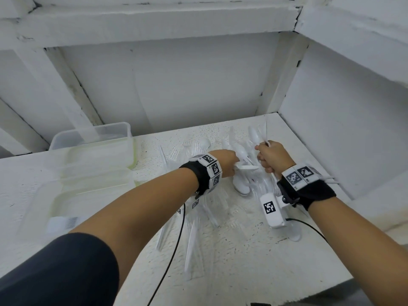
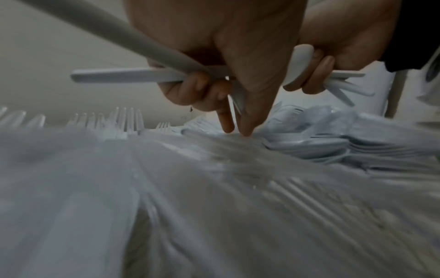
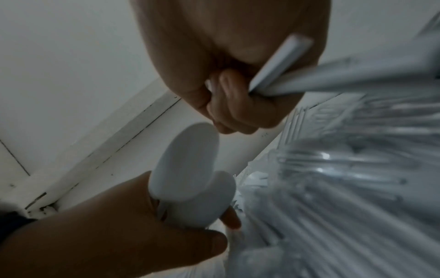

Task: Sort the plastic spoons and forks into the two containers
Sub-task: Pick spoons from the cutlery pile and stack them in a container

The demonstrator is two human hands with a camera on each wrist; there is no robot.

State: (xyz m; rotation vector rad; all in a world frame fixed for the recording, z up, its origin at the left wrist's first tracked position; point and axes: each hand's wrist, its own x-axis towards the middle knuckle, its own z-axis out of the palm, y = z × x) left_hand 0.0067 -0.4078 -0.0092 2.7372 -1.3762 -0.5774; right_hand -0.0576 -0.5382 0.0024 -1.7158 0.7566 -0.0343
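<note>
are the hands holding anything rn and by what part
Both hold white spoons. The left hand grips a bunch of spoons near the bowls; the right hand grips several spoon handles.

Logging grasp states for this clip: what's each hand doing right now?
Left hand: curled round white plastic spoons.
Right hand: fist gripping white utensil handles.

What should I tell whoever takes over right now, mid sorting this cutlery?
Left hand: holds white spoons, two fingers reaching down to the pile.
Right hand: grip closed on a bundle of spoons.
Pile of mixed clear forks and white spoons lies on the table.
Containers sit at the left; contents unclear.
Left: drop off held spoons, then sort the large pile.
</note>
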